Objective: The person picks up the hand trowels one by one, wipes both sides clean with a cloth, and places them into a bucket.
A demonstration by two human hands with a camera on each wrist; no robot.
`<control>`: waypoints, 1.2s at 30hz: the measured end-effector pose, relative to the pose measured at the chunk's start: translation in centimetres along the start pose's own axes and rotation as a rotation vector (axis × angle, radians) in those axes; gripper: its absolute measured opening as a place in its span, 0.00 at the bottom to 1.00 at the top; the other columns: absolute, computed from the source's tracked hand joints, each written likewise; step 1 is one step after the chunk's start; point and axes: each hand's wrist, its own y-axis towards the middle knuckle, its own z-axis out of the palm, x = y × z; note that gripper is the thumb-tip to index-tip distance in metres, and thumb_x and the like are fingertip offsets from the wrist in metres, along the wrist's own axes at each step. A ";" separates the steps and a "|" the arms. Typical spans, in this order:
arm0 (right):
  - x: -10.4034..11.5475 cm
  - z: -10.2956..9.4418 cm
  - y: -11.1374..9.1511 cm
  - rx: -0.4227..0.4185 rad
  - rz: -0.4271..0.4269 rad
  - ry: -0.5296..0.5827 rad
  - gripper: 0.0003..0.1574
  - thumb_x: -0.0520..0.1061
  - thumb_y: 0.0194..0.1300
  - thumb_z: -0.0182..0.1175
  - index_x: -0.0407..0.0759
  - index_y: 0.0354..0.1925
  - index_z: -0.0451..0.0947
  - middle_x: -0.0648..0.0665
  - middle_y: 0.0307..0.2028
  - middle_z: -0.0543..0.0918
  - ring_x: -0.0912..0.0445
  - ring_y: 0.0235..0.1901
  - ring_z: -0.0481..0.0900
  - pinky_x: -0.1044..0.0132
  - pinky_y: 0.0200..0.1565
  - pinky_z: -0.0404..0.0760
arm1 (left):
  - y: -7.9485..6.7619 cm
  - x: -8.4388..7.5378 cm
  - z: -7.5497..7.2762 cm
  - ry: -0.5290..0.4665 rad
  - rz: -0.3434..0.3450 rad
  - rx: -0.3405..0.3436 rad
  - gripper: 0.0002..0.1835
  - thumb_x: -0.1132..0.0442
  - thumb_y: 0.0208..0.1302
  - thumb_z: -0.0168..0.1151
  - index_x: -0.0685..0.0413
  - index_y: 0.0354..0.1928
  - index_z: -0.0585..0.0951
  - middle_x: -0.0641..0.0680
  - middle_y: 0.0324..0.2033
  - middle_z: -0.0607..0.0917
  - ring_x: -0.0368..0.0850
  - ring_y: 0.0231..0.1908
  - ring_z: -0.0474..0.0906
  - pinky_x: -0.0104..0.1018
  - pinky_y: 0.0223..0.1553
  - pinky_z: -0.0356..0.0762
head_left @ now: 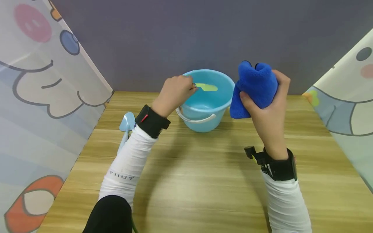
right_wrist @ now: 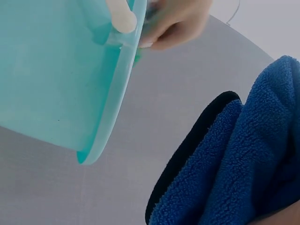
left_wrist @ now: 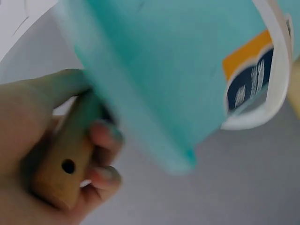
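The left hand grips a green tool by its wooden handle at the mouth of a blue bucket, whether above or inside unclear. On the table stands the bucket; near its rim, the right hand clutches a blue cloth.

We see our left hand just past the rim of a teal bucket, near its white handle, and a black-edged blue cloth against our right hand.
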 end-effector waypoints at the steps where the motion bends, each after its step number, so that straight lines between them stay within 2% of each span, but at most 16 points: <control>1: 0.0 0.1 0.0 0.002 -0.003 0.001 0.42 0.41 0.55 0.67 0.56 0.64 0.60 0.51 0.62 0.69 0.52 0.58 0.68 0.45 0.54 0.75 | 0.5 0.1 0.4 0.003 0.001 0.049 0.20 0.53 0.68 0.57 0.49 0.19 0.68 0.47 0.19 0.61 0.42 0.21 0.62 0.35 0.22 0.60; 5: 0.3 0.5 0.2 0.004 -0.016 0.021 0.42 0.41 0.55 0.68 0.55 0.64 0.60 0.51 0.62 0.70 0.52 0.58 0.69 0.46 0.55 0.74 | 1.6 0.5 1.6 0.007 -0.021 0.245 0.13 0.60 0.68 0.57 0.52 0.24 0.72 0.49 0.23 0.67 0.45 0.27 0.67 0.39 0.30 0.69; 8: 0.5 0.8 0.4 0.005 -0.023 0.036 0.42 0.41 0.54 0.67 0.55 0.64 0.61 0.51 0.61 0.70 0.52 0.58 0.68 0.46 0.55 0.74 | 1.9 0.9 1.8 -0.005 -0.048 0.341 0.09 0.68 0.64 0.53 0.54 0.25 0.70 0.51 0.25 0.68 0.47 0.30 0.67 0.41 0.32 0.69; 10: 0.5 0.9 0.5 0.005 -0.028 0.045 0.42 0.41 0.54 0.67 0.54 0.63 0.61 0.51 0.61 0.70 0.52 0.58 0.68 0.47 0.55 0.73 | 2.0 1.0 1.7 -0.015 -0.062 0.382 0.11 0.70 0.60 0.51 0.51 0.23 0.65 0.51 0.25 0.66 0.47 0.29 0.65 0.39 0.31 0.64; 14: 0.5 1.1 0.6 0.007 -0.024 0.046 0.42 0.41 0.54 0.68 0.54 0.63 0.61 0.50 0.61 0.70 0.52 0.58 0.68 0.47 0.55 0.73 | 2.1 1.0 1.5 -0.029 -0.091 0.468 0.11 0.66 0.64 0.54 0.51 0.24 0.65 0.50 0.26 0.66 0.47 0.30 0.66 0.40 0.33 0.64; 17: 0.5 1.2 0.5 0.012 -0.012 0.035 0.42 0.42 0.54 0.68 0.55 0.64 0.61 0.50 0.61 0.70 0.52 0.58 0.69 0.47 0.55 0.73 | 2.0 1.0 1.5 -0.010 -0.118 0.518 0.12 0.57 0.70 0.52 0.51 0.27 0.68 0.51 0.27 0.68 0.48 0.33 0.68 0.42 0.37 0.66; 21: 0.3 1.3 0.4 0.015 -0.004 0.037 0.42 0.42 0.54 0.68 0.56 0.63 0.61 0.51 0.61 0.70 0.53 0.57 0.68 0.47 0.54 0.72 | 1.9 1.2 1.8 0.009 -0.145 0.544 0.18 0.50 0.73 0.45 0.50 0.26 0.68 0.50 0.26 0.68 0.48 0.33 0.70 0.44 0.40 0.67; 27: 0.2 1.4 0.3 0.025 -0.004 0.029 0.43 0.42 0.53 0.69 0.56 0.63 0.61 0.51 0.61 0.70 0.54 0.57 0.68 0.47 0.54 0.71 | 1.8 1.3 2.0 0.005 -0.141 0.532 0.20 0.48 0.74 0.43 0.48 0.23 0.66 0.50 0.25 0.68 0.48 0.33 0.71 0.47 0.43 0.69; 31: 0.1 1.4 0.3 0.023 -0.007 0.016 0.43 0.43 0.53 0.69 0.56 0.64 0.61 0.50 0.60 0.71 0.54 0.56 0.69 0.48 0.54 0.71 | 1.9 1.1 1.9 0.003 -0.126 0.509 0.22 0.48 0.74 0.42 0.48 0.21 0.64 0.50 0.23 0.67 0.48 0.31 0.70 0.45 0.39 0.68; 36: 0.2 1.4 0.2 0.016 -0.003 0.004 0.42 0.43 0.53 0.69 0.57 0.63 0.61 0.50 0.60 0.72 0.55 0.55 0.70 0.48 0.53 0.71 | 1.9 1.1 1.8 -0.023 -0.102 0.444 0.23 0.49 0.74 0.42 0.47 0.19 0.62 0.49 0.21 0.65 0.46 0.26 0.68 0.41 0.31 0.64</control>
